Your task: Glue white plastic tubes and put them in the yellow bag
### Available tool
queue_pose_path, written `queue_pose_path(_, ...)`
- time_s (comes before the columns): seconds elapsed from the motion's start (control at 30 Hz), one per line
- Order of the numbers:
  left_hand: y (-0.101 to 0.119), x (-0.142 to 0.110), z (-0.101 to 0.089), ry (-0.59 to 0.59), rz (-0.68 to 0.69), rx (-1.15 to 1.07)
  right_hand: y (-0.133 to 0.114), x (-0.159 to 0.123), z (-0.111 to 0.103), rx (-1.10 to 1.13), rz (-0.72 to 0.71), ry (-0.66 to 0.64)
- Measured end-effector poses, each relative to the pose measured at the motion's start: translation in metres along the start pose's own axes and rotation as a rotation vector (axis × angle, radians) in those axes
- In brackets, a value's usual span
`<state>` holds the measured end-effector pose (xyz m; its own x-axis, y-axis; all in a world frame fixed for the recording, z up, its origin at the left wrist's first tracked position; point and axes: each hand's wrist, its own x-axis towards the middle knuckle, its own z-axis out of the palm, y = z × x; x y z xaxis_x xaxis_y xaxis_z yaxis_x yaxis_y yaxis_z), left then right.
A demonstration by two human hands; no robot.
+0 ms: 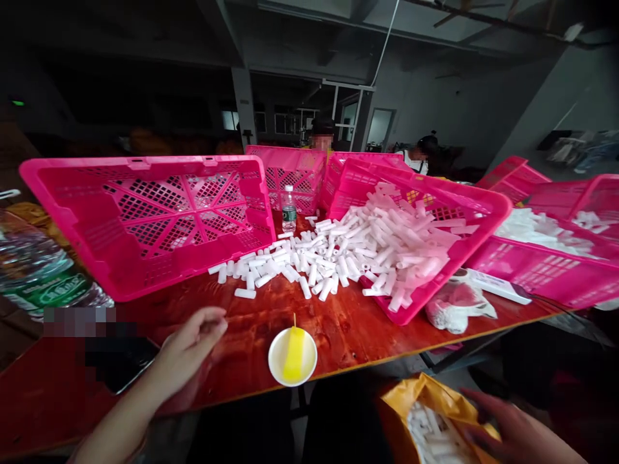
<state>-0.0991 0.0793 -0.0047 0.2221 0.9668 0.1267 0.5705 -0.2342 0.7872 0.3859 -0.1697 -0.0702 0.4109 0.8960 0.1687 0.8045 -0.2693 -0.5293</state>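
My left hand (196,341) is just above the red-brown table, left of a small white bowl (274,368). Its fingers are a little bent with the thumb apart, and nothing shows in them. A flat yellow piece (294,354) with a thin stick lies in the bowl. Low on the right, my right hand (512,422), blurred, is at the edge of a yellow bag (452,394), fingers spread. Short white tubes (430,428) partly fill that bag. A heap of similar white tubes (314,261) spills over the table from a tipped pink basket (476,248).
Another pink basket (101,248) stands on its side at the left. A small water bottle (289,212) is behind the heap. A large bottle (53,280) and a dark phone (123,361) lie left. A white plastic bag (459,303) sits near the right edge.
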Motion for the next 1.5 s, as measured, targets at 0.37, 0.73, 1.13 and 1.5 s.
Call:
queue_pose_path(0.37,-0.038,0.108,0.047,-0.122,0.342,0.479,-0.208,0.201,0.143,-0.257,-0.474,-0.133)
queue_pose_path(0.73,-0.025,-0.022,0.049,-0.158,0.152,0.113,-0.160,0.096,0.126,0.282,-0.692,-0.217)
queue_pose_path(1.13,-0.010,-0.035,0.108,-0.214,0.249,0.028,-0.194,0.077,0.151,0.360,-0.679,-0.126)
queue_pose_path(1.5,-0.015,-0.039,0.111,-0.183,0.292,0.040,-0.191,0.081,0.136,0.469,-0.612,-0.362)
